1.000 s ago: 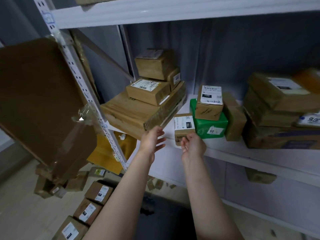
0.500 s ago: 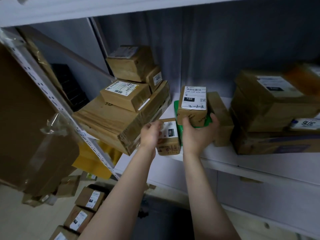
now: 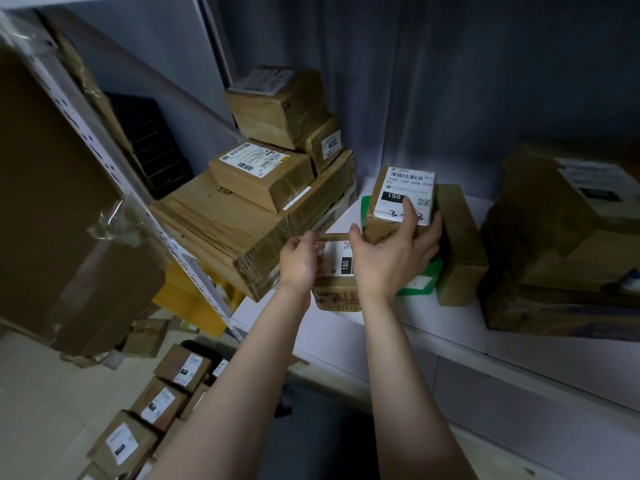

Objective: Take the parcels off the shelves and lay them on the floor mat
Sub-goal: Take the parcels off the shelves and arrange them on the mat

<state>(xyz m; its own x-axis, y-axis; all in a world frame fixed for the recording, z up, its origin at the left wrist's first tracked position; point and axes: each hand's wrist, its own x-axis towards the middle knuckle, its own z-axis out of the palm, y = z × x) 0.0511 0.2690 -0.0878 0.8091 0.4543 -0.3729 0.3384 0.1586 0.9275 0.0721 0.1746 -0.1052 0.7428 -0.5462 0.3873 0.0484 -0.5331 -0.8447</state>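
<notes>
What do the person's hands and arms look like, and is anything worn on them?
Nothing is worn: no gloves, rings or watch show on the left hand or the right hand. The left forearm and right forearm are uncovered, with no sleeve in view.

A single wide-angle view from the person's head looks forward and down, close to the white flat shelf [image 3: 450,332] at 3 o'clock, with pale tiled floor [image 3: 34,393] low at 8 o'clock

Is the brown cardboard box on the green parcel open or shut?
Shut. The brown cardboard box has a flat, closed top under its white label; the right hand grips it.
</notes>
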